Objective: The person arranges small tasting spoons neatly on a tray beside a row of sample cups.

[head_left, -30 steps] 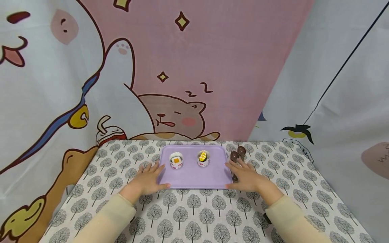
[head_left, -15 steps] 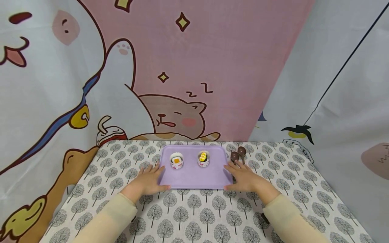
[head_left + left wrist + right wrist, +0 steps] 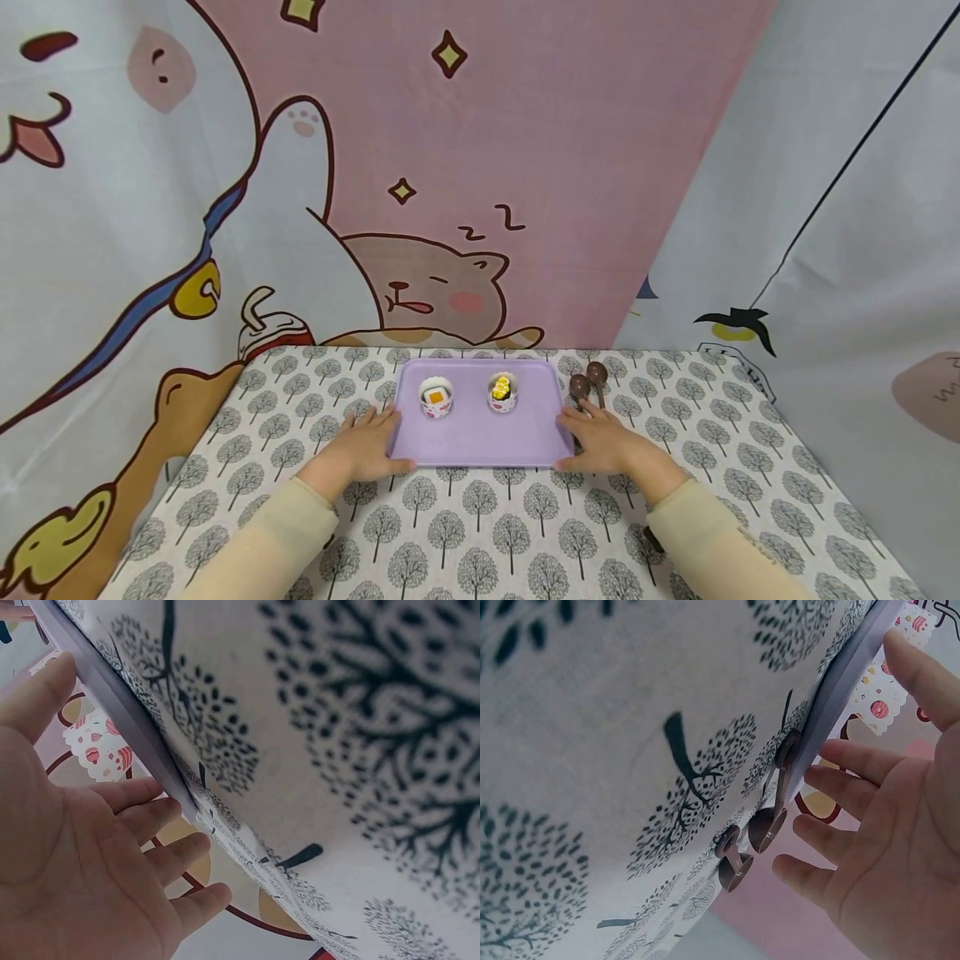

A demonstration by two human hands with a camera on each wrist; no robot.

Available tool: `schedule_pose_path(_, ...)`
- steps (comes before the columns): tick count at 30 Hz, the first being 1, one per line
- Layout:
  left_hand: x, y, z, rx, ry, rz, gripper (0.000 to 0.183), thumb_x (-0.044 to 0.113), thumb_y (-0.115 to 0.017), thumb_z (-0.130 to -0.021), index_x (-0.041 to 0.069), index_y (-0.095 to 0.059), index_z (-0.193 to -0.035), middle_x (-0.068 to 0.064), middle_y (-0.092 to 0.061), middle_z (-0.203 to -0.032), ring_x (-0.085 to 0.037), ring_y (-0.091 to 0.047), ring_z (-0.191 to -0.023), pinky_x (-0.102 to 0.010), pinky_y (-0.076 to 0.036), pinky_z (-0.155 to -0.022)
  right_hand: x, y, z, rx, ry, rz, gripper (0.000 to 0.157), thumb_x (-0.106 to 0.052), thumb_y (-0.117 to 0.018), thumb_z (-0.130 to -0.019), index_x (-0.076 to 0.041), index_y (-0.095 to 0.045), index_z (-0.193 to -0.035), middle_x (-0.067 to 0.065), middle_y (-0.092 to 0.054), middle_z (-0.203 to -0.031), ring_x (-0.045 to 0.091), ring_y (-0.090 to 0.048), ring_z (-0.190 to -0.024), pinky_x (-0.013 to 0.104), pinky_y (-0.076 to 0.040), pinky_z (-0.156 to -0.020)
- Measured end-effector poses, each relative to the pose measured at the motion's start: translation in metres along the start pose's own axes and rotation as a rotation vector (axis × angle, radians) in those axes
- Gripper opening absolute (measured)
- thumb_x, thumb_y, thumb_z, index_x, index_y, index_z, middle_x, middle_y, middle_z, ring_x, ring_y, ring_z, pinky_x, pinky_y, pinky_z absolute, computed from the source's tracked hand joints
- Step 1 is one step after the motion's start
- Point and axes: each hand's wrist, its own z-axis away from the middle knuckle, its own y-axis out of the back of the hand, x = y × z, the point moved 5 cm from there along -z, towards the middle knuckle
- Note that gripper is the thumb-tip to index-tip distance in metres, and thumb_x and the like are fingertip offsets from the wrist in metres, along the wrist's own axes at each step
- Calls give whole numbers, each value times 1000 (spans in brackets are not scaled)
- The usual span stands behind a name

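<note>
A lavender tray [image 3: 480,442] lies flat on the table between my two hands. My left hand [image 3: 360,446] is at its left side, fingers spread and fairly straight, thumb at the near left corner. Mirroring it, my right hand [image 3: 603,442] is at the right side with thumb at the near right corner. In both wrist views the fingertips are right at the tray's rim. On the tray stand two patterned paper cups: the left cup [image 3: 436,408] contains something white with an orange square, the right cup [image 3: 502,403] something yellow over dark.
Two brown spoons lie right of the tray, the nearer spoon [image 3: 579,386] partly hidden by my right hand, the farther spoon [image 3: 597,374] beyond it. A tree-print cloth [image 3: 480,533] covers the table. A cartoon-printed curtain [image 3: 570,167] hangs behind and at the sides.
My left fingertips have drawn slightly outward from over the tray's edge. The right hand has shifted a little, its fingertips now lower along the right rim. Tray and cups look unmoved.
</note>
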Motion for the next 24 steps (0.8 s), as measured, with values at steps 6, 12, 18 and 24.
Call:
schedule_pose_path(6,-2,-1,-1,8,-2,1,99,61,-69,-84,-3,-36,-152,-20,-29,-160,-49,-24,-145,-68,-15,-116,1,-1,-2,0,1,31,87,-53,-75,-83,1,-47,-147,21,-35,-158,50,-17,-147,71,-17,-114)
schedule_pose_path(12,-4,-1,-3,17,-2,6,98,61,-69,-84,-3,-37,-151,-20,-31,-159,-48,-25,-146,-69,-15,-116,2,0,-3,0,-6,51,86,-52,-76,-83,1,-48,-145,21,-36,-157,51,-19,-146,69,-19,-115)
schedule_pose_path(18,-6,-2,-4,16,1,6,98,61,-69,-84,-2,-37,-152,-20,-31,-159,-48,-25,-146,-68,-15,-116,2,-1,-3,2,-13,51,87,-53,-75,-83,1,-49,-145,21,-37,-156,51,-20,-146,69,-19,-115)
schedule_pose_path(24,-5,-2,-3,18,2,10,98,61,-69,-84,-2,-37,-152,-21,-32,-159,-48,-25,-146,-67,-15,-117,1,1,-1,11,-18,47,88,-53,-77,-80,0,-49,-145,20,-38,-156,51,-20,-146,71,-18,-114)
